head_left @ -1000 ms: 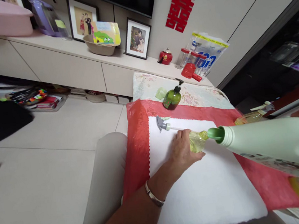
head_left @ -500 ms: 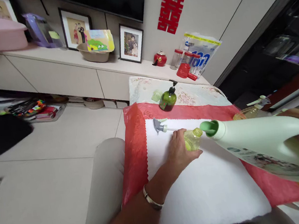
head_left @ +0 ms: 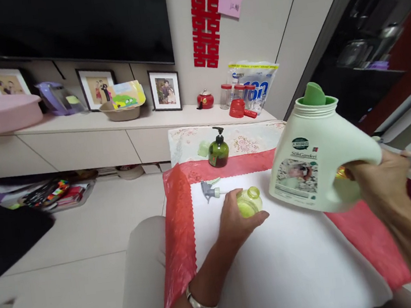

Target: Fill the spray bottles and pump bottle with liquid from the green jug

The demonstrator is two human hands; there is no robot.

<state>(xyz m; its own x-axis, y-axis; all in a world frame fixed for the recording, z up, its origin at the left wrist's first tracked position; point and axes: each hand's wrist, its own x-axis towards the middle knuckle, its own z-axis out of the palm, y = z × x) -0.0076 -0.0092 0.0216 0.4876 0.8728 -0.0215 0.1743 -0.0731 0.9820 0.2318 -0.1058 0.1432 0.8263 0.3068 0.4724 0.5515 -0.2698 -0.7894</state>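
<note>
My left hand [head_left: 234, 220] is wrapped round a small yellow-green spray bottle [head_left: 249, 203] without its head; its open neck points up and some liquid shows inside. A large pale green detergent jug [head_left: 326, 159] hangs by its handle from my right hand [head_left: 379, 177], nearly upright. The jug's mouth is uncapped, with a green pouring spout [head_left: 313, 94] in it. On the white cloth [head_left: 279, 265], just beyond my left hand, lies a grey trigger spray head [head_left: 209, 191] with its tube running toward the bottle. A dark green pump bottle [head_left: 218, 150] stands farther back.
Red plastic sheeting [head_left: 177, 232] covers the table under the white cloth, with a floral cover [head_left: 184, 139] behind. Along the wall, a low cabinet [head_left: 102, 141] carries framed photos, lidded jars [head_left: 225, 96], a red pot [head_left: 205, 99] and a pink basin [head_left: 1, 113].
The jug has swung from lying tipped at the small bottle's mouth to nearly upright, raised on the right. The small bottle is more upright in my left hand. The camera view has shifted.
</note>
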